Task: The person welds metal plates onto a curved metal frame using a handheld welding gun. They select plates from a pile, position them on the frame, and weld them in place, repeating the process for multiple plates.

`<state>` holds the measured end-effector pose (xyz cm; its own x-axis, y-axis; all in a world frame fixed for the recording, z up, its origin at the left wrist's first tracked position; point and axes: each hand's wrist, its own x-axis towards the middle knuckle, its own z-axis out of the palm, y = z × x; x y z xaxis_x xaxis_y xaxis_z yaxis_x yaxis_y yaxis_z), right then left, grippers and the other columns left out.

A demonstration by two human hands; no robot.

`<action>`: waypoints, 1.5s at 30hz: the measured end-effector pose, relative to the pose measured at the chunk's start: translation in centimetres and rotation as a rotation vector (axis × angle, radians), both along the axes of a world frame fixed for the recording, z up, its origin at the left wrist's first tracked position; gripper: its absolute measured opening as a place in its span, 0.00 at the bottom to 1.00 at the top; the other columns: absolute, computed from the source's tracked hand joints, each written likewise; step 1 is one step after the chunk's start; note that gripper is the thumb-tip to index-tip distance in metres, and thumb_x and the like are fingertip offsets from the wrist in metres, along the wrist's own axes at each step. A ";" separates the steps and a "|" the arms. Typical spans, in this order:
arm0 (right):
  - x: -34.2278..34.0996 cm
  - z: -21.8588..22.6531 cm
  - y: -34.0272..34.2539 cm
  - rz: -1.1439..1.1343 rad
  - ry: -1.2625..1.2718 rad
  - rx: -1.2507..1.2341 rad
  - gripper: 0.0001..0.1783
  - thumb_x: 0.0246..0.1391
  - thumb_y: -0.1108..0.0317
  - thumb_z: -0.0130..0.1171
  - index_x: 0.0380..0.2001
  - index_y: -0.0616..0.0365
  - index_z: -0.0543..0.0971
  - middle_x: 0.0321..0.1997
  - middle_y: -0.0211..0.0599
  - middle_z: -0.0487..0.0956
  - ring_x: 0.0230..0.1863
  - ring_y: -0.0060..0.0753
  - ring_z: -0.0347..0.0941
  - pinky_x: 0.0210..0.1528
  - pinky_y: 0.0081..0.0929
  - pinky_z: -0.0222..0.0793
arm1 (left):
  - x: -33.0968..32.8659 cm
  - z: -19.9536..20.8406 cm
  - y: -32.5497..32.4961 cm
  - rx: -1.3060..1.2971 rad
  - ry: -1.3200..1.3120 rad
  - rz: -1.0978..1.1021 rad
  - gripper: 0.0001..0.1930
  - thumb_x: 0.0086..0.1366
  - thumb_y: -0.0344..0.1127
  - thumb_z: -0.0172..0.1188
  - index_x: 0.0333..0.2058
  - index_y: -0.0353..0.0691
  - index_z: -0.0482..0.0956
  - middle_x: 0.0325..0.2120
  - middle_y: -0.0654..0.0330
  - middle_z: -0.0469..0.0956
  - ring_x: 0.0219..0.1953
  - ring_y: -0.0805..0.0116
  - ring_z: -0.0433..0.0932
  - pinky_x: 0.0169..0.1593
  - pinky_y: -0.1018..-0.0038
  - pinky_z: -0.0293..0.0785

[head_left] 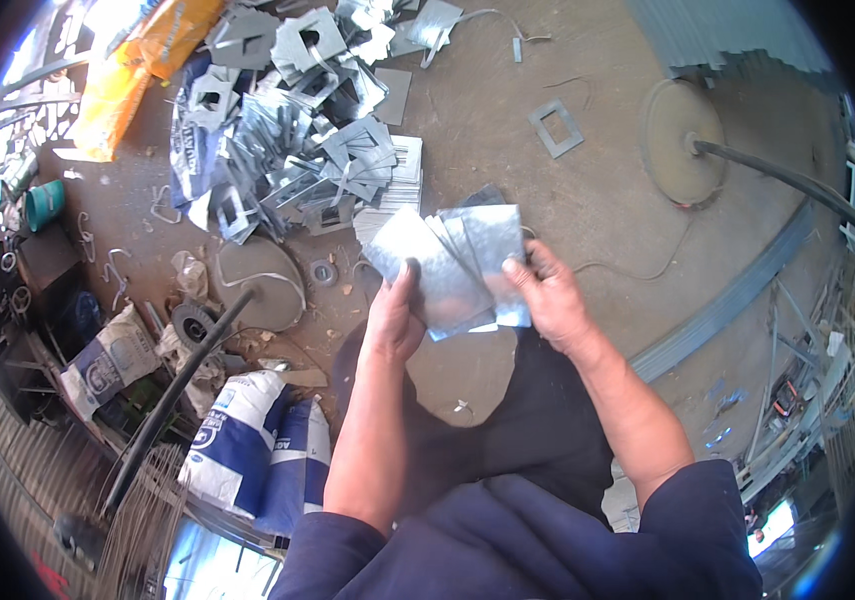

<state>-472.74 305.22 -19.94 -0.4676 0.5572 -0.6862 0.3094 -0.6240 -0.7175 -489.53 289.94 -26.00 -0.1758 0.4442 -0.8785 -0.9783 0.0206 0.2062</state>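
Observation:
Between my two hands, above my lap, is a fanned stack of shiny sheet metal plates [447, 262]. My left hand [394, 318] grips the stack's left edge, thumb on top. On the right edge, my right hand [551, 298] is closed the same way, its thumb pressed on the upper plate. The fingers under the plates are hidden. Just beyond the held plates stands a neat pile of metal plates [405, 172]. Left of it lies a loose heap of metal plates with square cutouts [287, 130].
A single square metal frame [555, 129] lies on the floor ahead. Round-based stands [682, 145] rise at right and left [259, 285]. Blue and white sacks [237, 440] lie at lower left. An orange sack [137, 80] is at far left, and long metal strips [722, 300] run along the right.

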 end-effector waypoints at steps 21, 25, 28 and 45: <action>15.1 37.9 -30.6 -0.639 -0.417 0.559 0.14 0.65 0.60 0.59 0.47 0.55 0.80 0.35 0.54 0.81 0.39 0.59 0.79 0.39 0.46 0.74 | 13.0 32.2 -9.9 0.570 -0.317 -1.152 0.27 0.72 0.51 0.57 0.63 0.43 0.71 0.60 0.57 0.75 0.64 0.55 0.71 0.70 0.53 0.61; 18.6 40.9 -41.1 -0.836 -0.563 0.554 0.15 0.66 0.58 0.57 0.48 0.56 0.80 0.37 0.53 0.81 0.39 0.59 0.78 0.40 0.45 0.73 | 16.1 31.2 -14.8 0.748 0.083 -1.687 0.27 0.77 0.47 0.45 0.65 0.34 0.64 0.59 0.48 0.73 0.62 0.50 0.72 0.65 0.51 0.68; 20.7 42.6 -49.1 -1.075 -0.591 0.480 0.15 0.66 0.58 0.56 0.47 0.57 0.80 0.39 0.54 0.81 0.39 0.59 0.78 0.40 0.44 0.73 | 22.8 37.4 -19.9 0.784 0.173 -1.765 0.17 0.67 0.31 0.56 0.52 0.29 0.69 0.38 0.51 0.83 0.41 0.53 0.84 0.44 0.61 0.81; 38.3 41.1 -90.8 -2.375 -0.163 0.260 0.17 0.65 0.68 0.59 0.51 0.70 0.78 0.45 0.37 0.81 0.46 0.25 0.75 0.51 0.25 0.71 | 45.7 35.2 -45.0 1.815 0.896 -2.256 0.07 0.76 0.29 0.48 0.44 0.33 0.72 0.32 0.59 0.77 0.36 0.67 0.77 0.42 0.71 0.77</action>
